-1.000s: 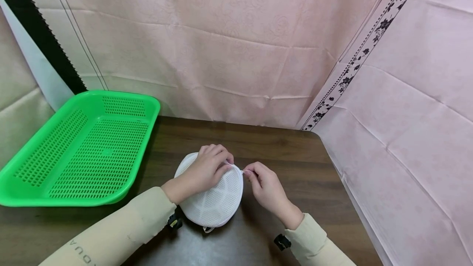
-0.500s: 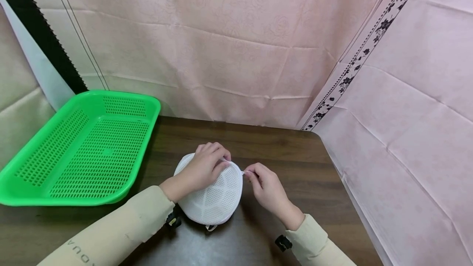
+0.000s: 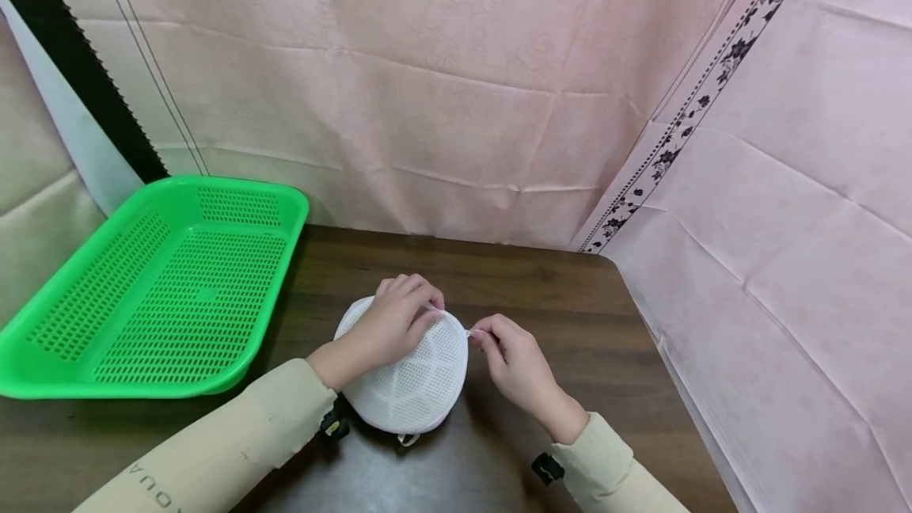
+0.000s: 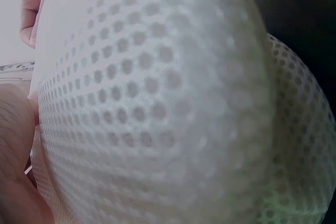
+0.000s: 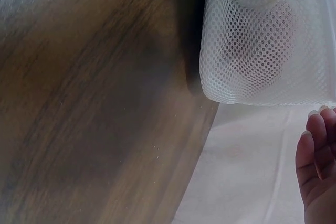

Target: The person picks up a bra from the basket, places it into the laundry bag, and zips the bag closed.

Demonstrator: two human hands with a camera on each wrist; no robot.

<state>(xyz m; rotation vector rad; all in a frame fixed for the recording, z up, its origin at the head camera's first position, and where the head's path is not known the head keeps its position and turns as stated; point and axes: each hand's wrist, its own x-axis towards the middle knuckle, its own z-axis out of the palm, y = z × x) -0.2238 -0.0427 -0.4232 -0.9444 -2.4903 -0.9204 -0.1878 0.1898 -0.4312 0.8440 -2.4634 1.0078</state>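
A round white mesh laundry bag [image 3: 406,402] stands on the table, its top facing up. My left hand [image 3: 395,323] lies across its far left part and grips the rim, fingers over the far side and thumb on top. At the rim's right side, my right hand [image 3: 516,362] pinches a small white piece that looks like the zipper pull [image 3: 469,332]. Mesh fills the left wrist view, with part of the left hand [image 4: 18,156] at the edge. In the right wrist view, something pale and rounded shows faintly through the bag [image 5: 247,51].
A large green plastic basket [image 3: 207,291] with perforated sides stands to the left of the bag. Pale cloth [image 3: 427,101] hangs behind the brown wooden table [image 3: 570,291] and along its right side. A small fabric loop [image 3: 408,440] sticks out at the bag's near edge.
My left hand has shifted very slightly left and the bag has turned a little, its near loop moving right. My right hand has stayed almost still at the rim.
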